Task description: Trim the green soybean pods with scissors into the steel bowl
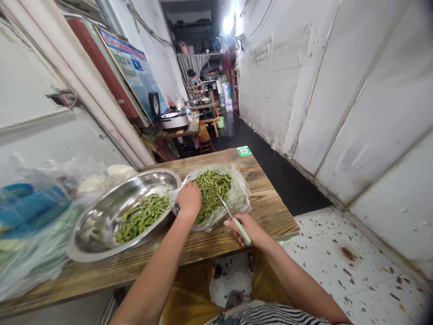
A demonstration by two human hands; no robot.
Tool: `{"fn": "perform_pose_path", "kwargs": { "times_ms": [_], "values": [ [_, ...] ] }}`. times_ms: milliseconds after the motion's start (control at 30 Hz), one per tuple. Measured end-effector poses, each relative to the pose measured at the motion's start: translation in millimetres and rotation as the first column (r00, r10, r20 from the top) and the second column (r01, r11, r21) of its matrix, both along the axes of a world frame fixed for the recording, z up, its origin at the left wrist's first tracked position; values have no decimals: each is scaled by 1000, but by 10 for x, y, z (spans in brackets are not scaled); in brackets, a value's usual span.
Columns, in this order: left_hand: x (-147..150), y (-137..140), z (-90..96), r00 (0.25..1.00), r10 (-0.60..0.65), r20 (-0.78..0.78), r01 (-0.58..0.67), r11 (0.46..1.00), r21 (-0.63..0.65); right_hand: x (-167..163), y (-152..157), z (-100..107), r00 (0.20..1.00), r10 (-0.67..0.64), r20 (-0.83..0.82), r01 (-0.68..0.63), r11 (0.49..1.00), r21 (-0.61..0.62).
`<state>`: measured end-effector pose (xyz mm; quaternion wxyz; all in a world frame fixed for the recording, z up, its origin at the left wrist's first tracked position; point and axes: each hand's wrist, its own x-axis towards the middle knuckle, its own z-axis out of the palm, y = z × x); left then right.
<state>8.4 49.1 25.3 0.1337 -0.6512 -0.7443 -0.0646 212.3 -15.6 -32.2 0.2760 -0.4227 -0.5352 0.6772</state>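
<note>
My right hand (253, 228) is closed around the pale green handles of a pair of scissors (242, 232), whose metal blades point over the pods. My left hand (190, 198) reaches into the near left side of a clear plastic bag (241, 192), its fingers curled down among green soybean pods (213, 186); what they grip is hidden. Left of that hand stands a large oval steel basin (84, 246), tilted in view. More green pods (145, 216) lie in the basin's right part.
A wooden table (267, 212) carries the bag and basin. Plastic bags with blue and white contents (32, 212) crowd its left end. A QR code card (244, 151) lies at the far corner. Farther back are a rice cooker (174, 121), stools and a person (195, 86) at another table.
</note>
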Motion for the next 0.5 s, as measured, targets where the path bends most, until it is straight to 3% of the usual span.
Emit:
{"fn": "perform_pose_path", "kwargs": {
  "times_ms": [200, 500],
  "values": [
    [-39, 19, -27, 996, 83, -27, -84, 996, -16, 6, -1, 58, 1000, 2, -8, -2, 1000, -13],
    [-227, -22, -2, 997, -75, 20, 77, 978, -195, -11, -40, 61, 1000, 8, -12, -8, 1000, -15]
  ]
}}
